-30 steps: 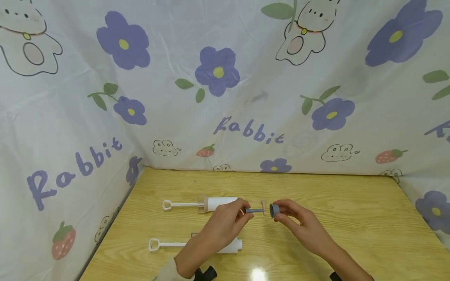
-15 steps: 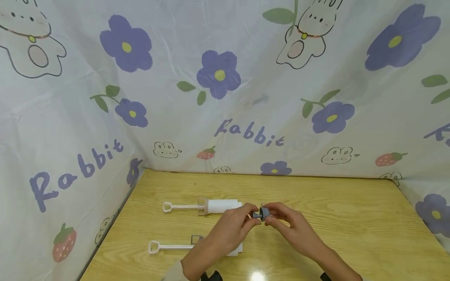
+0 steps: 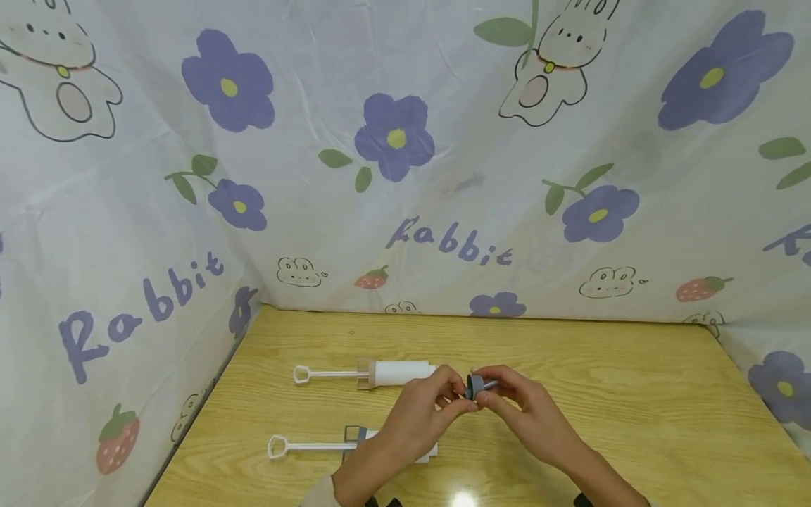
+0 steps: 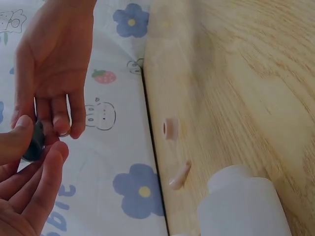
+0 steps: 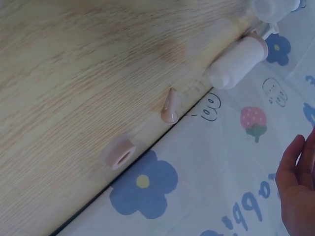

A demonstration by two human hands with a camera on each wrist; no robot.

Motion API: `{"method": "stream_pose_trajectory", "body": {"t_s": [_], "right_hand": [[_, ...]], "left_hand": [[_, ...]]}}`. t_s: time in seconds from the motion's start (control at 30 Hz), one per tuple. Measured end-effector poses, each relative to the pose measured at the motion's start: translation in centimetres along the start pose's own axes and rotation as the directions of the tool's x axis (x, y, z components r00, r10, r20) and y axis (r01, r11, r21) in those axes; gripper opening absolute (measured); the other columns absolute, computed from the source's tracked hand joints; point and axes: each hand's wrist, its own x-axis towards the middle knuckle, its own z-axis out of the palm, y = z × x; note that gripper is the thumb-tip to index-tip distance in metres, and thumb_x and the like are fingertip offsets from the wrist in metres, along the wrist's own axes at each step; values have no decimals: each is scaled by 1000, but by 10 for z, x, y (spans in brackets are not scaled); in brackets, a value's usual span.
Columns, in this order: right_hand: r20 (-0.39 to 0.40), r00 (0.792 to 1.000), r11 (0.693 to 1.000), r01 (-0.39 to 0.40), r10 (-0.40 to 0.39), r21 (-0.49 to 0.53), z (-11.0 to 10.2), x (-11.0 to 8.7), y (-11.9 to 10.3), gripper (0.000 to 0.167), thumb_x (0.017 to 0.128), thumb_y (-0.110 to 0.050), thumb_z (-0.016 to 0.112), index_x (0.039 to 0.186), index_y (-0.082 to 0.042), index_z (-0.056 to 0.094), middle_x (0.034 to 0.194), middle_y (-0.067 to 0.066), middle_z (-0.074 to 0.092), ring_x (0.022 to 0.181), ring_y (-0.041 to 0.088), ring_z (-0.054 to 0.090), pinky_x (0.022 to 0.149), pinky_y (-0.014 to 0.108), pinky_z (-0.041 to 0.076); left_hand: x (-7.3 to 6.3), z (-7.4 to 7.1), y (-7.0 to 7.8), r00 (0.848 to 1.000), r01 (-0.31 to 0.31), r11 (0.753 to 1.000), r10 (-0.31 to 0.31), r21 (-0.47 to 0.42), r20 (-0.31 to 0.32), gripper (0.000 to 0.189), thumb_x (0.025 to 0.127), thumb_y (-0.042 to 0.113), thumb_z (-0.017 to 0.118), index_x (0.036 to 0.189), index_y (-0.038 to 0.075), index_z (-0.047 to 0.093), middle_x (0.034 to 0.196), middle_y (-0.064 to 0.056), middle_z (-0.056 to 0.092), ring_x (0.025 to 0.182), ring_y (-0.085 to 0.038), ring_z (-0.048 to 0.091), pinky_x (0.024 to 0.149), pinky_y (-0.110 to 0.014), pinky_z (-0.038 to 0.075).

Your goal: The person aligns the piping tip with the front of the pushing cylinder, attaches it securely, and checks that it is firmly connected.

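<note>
A grey screw ring [image 3: 476, 386] is between my hands in the head view, with a slim grey piping nozzle [image 3: 491, 384] sticking out of its right side. My right hand [image 3: 529, 415] pinches the ring from the right with thumb and fingers. From the left, my left hand [image 3: 418, 415] pinches the nozzle's wide end at the ring's opening; its fingertips partly hide that end. In the left wrist view the ring [image 4: 35, 143] shows dark beside the left thumb. Left of the hands lie two white icing syringes, a pink-collared one [image 3: 400, 373] and a grey-collared one [image 3: 362, 438].
A pink ring [image 5: 118, 151] and a pink nozzle [image 5: 170, 107] lie on the wooden table [image 3: 633, 394] beyond the hands. A white fabric sheet [image 3: 443, 197] with printed flowers and rabbits rises at the table's back and sides.
The hands came together, the right moving left. The nozzle, earlier apart from the ring, went into it and now pokes out on the right. The left fingers closed up to the ring.
</note>
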Motion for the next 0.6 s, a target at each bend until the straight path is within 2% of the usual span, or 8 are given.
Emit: {"method": "stream_pose_trajectory", "body": {"t_s": [0.17, 0.27, 0.47, 0.6], "right_hand": [[1, 1000, 1000, 7, -7, 18, -4, -1, -1, 28, 105, -20, 61, 132, -15, 64, 120, 4, 71, 101, 7, 70, 94, 32, 58], [11, 1000, 998, 11, -12, 55, -6, -2, 0, 26, 105, -17, 62, 130, -16, 64, 117, 5, 71, 102, 9, 70, 91, 31, 58], [19, 1000, 995, 12, -13, 97, -6, -5, 0, 24, 105, -15, 62, 128, -12, 64, 114, 7, 71, 102, 12, 71, 90, 31, 59], [28, 1000, 990, -6, 2, 139, -6, -6, 0, 27, 105, -15, 61, 130, -6, 62, 114, 13, 71, 98, 15, 73, 89, 33, 61]], "left_hand": [[0, -2, 3, 996, 79, 993, -77, -87, 34, 13, 98, 25, 71, 102, 15, 64, 97, -5, 75, 80, -1, 69, 71, -19, 58], [0, -2, 4, 992, 115, 986, -109, -118, 63, 14, 99, 26, 70, 110, 17, 71, 101, -4, 77, 79, -1, 69, 71, -20, 58], [-1, -4, 4, 988, 114, 987, -100, -114, 118, 26, 103, 32, 64, 125, 23, 74, 113, 4, 73, 92, -3, 67, 80, -21, 56], [-3, -4, 4, 986, 114, 985, -96, -131, 138, 30, 105, 32, 60, 130, 21, 72, 119, 3, 72, 92, -5, 68, 79, -21, 56]]}}
